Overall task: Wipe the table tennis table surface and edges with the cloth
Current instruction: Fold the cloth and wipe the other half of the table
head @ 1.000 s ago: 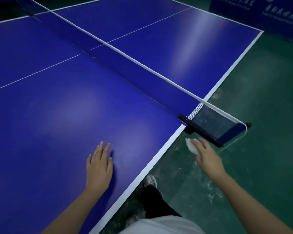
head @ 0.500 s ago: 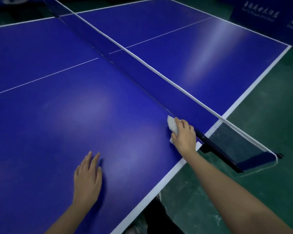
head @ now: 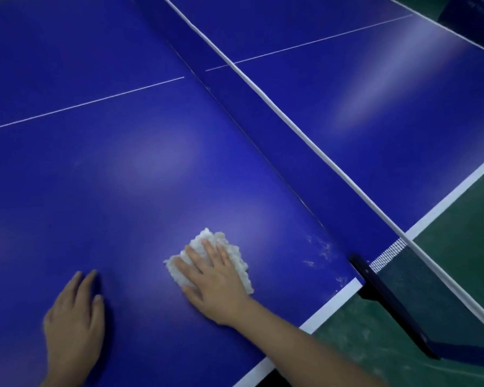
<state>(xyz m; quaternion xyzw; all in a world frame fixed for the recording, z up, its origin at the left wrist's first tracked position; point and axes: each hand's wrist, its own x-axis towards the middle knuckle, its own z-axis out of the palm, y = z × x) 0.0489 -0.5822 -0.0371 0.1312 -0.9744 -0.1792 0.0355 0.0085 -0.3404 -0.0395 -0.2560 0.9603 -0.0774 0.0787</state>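
Cloth (head: 236, 254): white, crumpled, laid on the near half of the blue table tennis table surface (head: 123, 177), near the side edge and short of the net. It was pinned flat under the right hand (head: 215, 286), whose fingers were held straight and spread, palm down, pressing rather than gripping; cloth was seen sticking out past the fingertips and on both sides of the hand. The left hand (head: 73, 317) was laid flat on the bare surface well left of the cloth, fingers straight and close together, nothing held.

Edges: the white side line (head: 330, 305) was seen just right of the right wrist, with the forearm crossing over it from the floor side. The net (head: 263, 129) with its white top tape (head: 291, 124) was run diagonally across the surface, beyond and right of the cloth. The dark net clamp (head: 389, 305) was fixed at the side edge and jutted out over the green floor (head: 458, 247). White smudges (head: 319, 247) were noted on the surface between the cloth and the clamp.

Open room: wide bare blue was left ahead and to the left of both hands, up to the thin white centre line (head: 81, 103). To the right, room was limited by the net and the side edge. A dark barrier (head: 472, 12) was partly seen at top right, blurred.
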